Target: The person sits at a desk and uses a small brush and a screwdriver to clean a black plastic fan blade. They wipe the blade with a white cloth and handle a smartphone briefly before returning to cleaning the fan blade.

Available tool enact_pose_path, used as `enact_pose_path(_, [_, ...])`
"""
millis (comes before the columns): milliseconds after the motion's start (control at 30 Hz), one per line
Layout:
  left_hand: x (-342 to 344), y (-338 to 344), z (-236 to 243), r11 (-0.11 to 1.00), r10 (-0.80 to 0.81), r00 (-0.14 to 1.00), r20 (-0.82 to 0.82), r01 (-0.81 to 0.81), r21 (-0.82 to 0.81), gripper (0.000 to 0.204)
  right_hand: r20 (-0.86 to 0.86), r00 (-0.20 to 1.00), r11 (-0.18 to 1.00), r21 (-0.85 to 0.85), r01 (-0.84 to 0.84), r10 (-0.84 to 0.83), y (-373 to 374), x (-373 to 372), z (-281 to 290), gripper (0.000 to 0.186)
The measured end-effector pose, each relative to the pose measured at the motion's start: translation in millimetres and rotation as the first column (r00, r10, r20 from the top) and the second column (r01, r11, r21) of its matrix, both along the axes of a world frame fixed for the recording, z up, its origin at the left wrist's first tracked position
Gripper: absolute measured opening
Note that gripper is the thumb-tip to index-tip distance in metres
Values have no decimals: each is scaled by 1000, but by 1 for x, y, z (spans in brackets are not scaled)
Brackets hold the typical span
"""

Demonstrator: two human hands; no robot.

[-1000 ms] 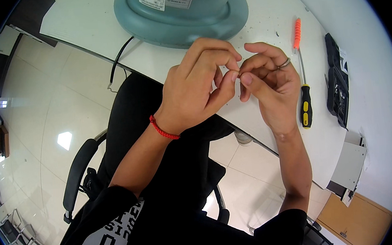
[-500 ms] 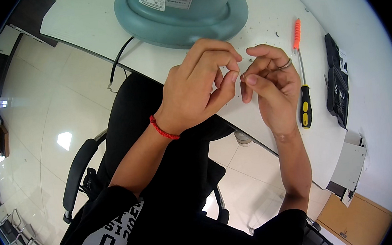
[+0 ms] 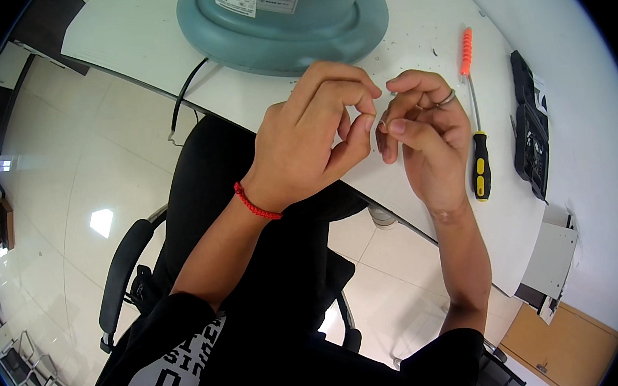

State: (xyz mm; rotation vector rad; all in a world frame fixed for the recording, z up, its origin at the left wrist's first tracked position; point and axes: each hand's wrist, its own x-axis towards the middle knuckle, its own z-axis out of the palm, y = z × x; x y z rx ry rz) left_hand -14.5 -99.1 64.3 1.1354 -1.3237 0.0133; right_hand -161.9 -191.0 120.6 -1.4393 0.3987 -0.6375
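Note:
Above the table's near edge, my two hands face each other with their fingertips nearly touching. My left hand (image 3: 310,127), with a red braided cord (image 3: 255,203) at its wrist, is closed in a pinch of thumb and forefinger. Whatever it may hold is too small to name. My right hand (image 3: 432,134) wears a ring (image 3: 448,97), and its thumb and forefinger press together on something tiny that I cannot make out. Just beyond them stands a grey-green appliance with a wide round base (image 3: 274,45) and white labels on its side.
On the white table (image 3: 412,29), right of my hands, lie an orange-handled tool (image 3: 466,50) and a black-and-yellow screwdriver (image 3: 481,170). An open black tool case (image 3: 532,137) lies by the wall. Small crumbs dot the tabletop. A black cable (image 3: 184,93) hangs over the left edge.
Both hands keep almost the same pose, fingertips still close together. The whole view has shifted very slightly.

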Motion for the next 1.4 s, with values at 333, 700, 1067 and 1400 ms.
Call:
enact_pose_path(333, [1, 4, 4, 998, -36, 999, 35, 33, 59, 16, 8, 1000, 996, 84, 11, -12, 0, 1, 2, 32])
enact_pose_path(700, [0, 2, 3, 999, -30, 998, 55, 28, 44, 20, -5, 1000, 1000, -15, -10, 10, -2, 0, -3, 27])
enact_pose_path(1067, [0, 3, 4, 996, -17, 998, 56, 12, 86, 21, -2, 1000, 990, -143, -12, 11, 3, 1, -5, 29])
enact_pose_path(1400, [0, 4, 4, 996, -8, 998, 63, 3, 93, 20, 8, 1000, 992, -124, -6, 7, 1, 2, -6, 25])
